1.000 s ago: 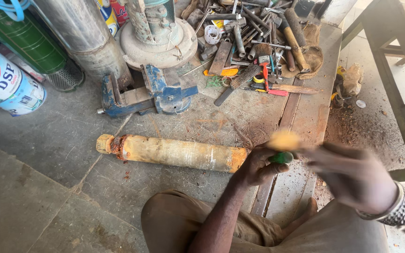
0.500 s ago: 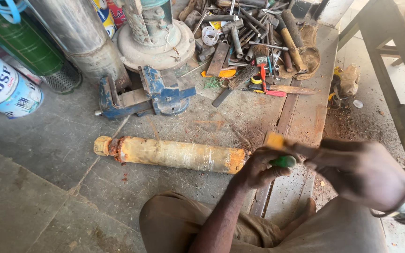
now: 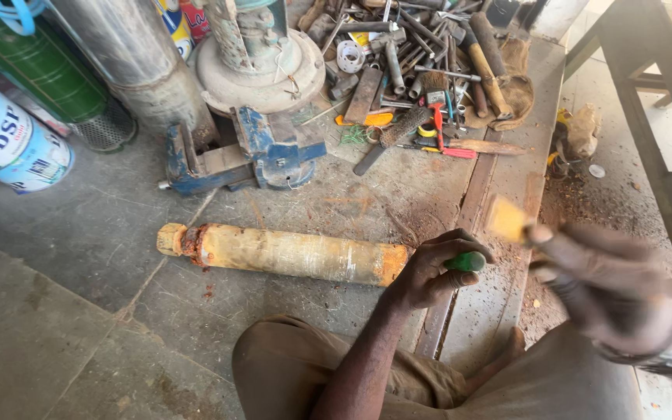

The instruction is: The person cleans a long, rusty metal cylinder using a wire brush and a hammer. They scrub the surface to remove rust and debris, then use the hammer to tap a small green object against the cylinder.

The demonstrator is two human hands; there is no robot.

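The left hand (image 3: pixel 429 272) is clenched round a green handle (image 3: pixel 467 262) at the near end of the rusty yellow cylinder (image 3: pixel 289 253), which lies on the concrete floor (image 3: pixel 79 233); the right hand (image 3: pixel 600 288), blurred, pinches a yellow piece (image 3: pixel 507 219) just right of it; the cylinder could roll, being unclamped; beyond stands a blue vise (image 3: pixel 243 152); farther left, a white and blue tub (image 3: pixel 5 140), contents hidden.

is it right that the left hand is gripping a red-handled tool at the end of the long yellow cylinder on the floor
Not quite: the handle is green, not red. The head view shows the left hand gripping a green-handled tool at the end of the long yellow cylinder on the floor.
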